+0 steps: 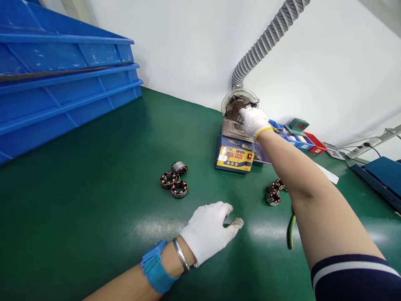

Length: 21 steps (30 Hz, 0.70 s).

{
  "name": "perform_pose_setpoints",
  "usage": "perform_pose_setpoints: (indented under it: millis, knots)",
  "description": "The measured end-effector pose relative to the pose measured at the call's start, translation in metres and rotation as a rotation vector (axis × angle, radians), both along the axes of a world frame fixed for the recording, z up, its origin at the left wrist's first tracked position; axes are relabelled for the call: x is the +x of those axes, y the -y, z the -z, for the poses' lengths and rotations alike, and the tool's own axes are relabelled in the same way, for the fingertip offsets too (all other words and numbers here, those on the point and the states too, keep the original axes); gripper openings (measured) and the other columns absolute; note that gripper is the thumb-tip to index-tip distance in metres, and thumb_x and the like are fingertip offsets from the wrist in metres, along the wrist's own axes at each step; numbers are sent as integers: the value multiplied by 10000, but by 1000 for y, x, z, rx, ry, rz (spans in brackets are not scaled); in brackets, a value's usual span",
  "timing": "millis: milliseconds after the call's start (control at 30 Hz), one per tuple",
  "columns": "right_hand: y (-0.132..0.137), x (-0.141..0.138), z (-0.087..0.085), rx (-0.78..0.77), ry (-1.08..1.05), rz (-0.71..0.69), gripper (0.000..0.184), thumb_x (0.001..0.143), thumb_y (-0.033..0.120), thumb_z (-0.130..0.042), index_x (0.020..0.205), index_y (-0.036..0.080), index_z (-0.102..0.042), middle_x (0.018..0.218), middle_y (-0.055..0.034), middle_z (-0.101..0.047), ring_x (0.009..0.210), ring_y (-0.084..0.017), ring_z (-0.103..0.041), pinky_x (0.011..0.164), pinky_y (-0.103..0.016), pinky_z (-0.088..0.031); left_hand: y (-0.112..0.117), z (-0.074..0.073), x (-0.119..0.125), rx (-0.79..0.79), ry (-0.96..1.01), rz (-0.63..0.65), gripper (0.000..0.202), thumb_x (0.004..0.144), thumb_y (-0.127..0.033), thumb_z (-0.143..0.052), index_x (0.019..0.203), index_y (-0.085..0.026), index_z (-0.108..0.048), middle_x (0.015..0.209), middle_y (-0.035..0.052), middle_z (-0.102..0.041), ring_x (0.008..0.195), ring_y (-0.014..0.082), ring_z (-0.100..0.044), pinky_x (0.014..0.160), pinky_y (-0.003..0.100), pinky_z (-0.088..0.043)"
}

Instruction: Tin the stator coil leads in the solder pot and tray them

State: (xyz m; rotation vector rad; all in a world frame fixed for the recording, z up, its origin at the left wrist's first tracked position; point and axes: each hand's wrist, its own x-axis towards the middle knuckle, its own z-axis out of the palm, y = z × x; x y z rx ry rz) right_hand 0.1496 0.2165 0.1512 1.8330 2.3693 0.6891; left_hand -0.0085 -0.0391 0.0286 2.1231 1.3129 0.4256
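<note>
Layout, surface (109,150): display unit (234,154) at far centre, ring clusters to its near left and near right.

Far left: crates (69,73), stacked; behind the display unit: fan (235,110), with hose (269,44) rising behind it; near left of the unit: left ring cluster (174,182), three rings grouped; near right: right ring cluster (275,193), partly hidden, with curved strip (291,234) on its near side; far right of the unit: row of bins (302,145), clock (298,124) at their far side, then calculator (333,151), then flat case (384,175) at right edge.
</note>
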Motion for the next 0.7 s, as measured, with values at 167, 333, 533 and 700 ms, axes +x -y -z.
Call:
perform_pose_setpoints:
  millis: [167, 333, 533, 700]
  knots:
    - [-2, 3, -3, 38, -41, 15, 413, 731, 253, -684, 1118, 129, -612, 1113, -163, -612, 1007, -333, -610, 847, -453, -490, 0, -2, 0, -26, 7, -7, 429, 868, -568, -428, 1008, -235, -661, 936, 57, -700, 845, 277, -653, 700, 369, -447]
    - [11, 9, -14, 79, -244, 44, 389, 748, 340, -642, 1111, 205, -613, 1114, -121, -628, 1003, -332, -600, 828, -477, -495, -2, -4, -2, -121, 109, -70, 431, 846, -558, -485, 1054, -227, -668, 840, 36, -699, 775, 240, -644, 669, 343, -442]
    - [72, 3, -1, -80, -745, 13, 348, 762, 439, -630, 1070, 283, -665, 1059, -36, -684, 989, -280, -628, 869, -460, -495, -12, 9, 1, -231, 639, -349, 573, 845, -509, -553, 1302, -164, -523, 938, 47, -696, 783, 165, -639, 729, 284, -502]
    - [141, -18, 44, -423, -1091, 30, 614, 750, 492, -647, 1319, 285, -544, 996, -19, -702, 928, -249, -660, 856, -409, -520, -17, 18, 0, -120, 816, -437, 739, 880, -437, -529, 1487, -135, -238, 1325, 148, -574, 967, 181, -660, 865, 309, -525]
